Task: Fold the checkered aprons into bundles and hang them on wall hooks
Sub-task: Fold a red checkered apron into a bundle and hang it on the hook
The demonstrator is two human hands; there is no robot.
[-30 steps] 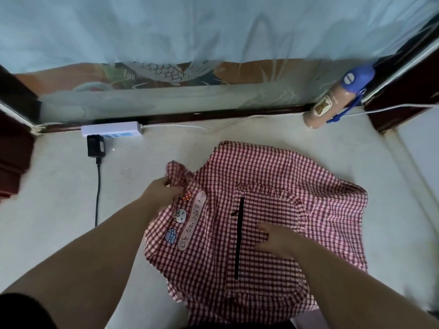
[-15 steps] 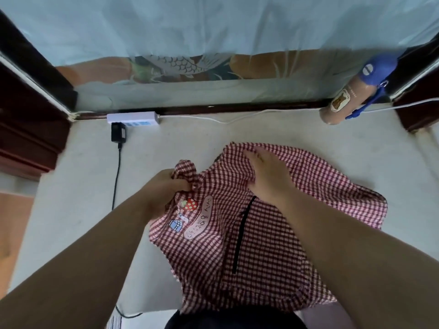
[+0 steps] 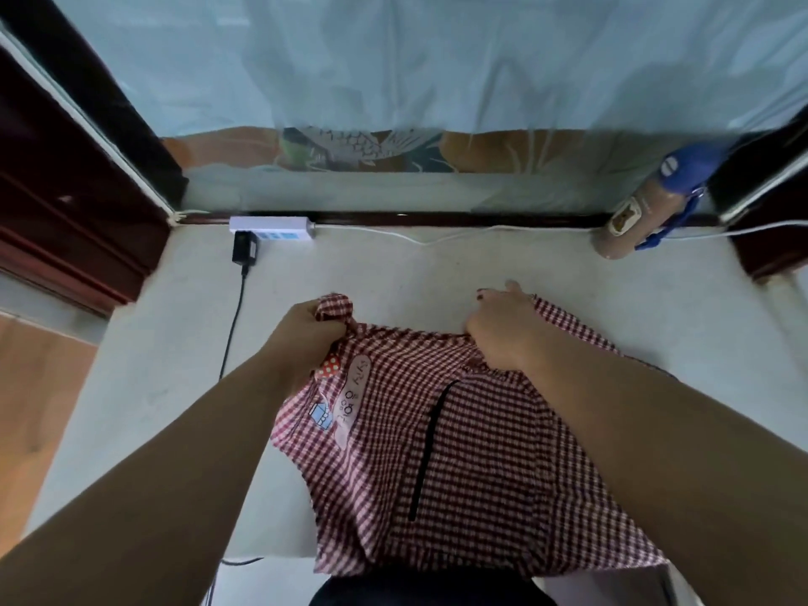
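Apron (image 3: 481, 452) corner bunched in left hand (image 3: 306, 332); right hand (image 3: 503, 332) grips its top edge; pink patch (image 3: 354, 400) writing unreadable.

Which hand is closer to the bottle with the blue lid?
Right. The right hand lies below-left of the bottle; the left hand grips the checkered apron farther left.
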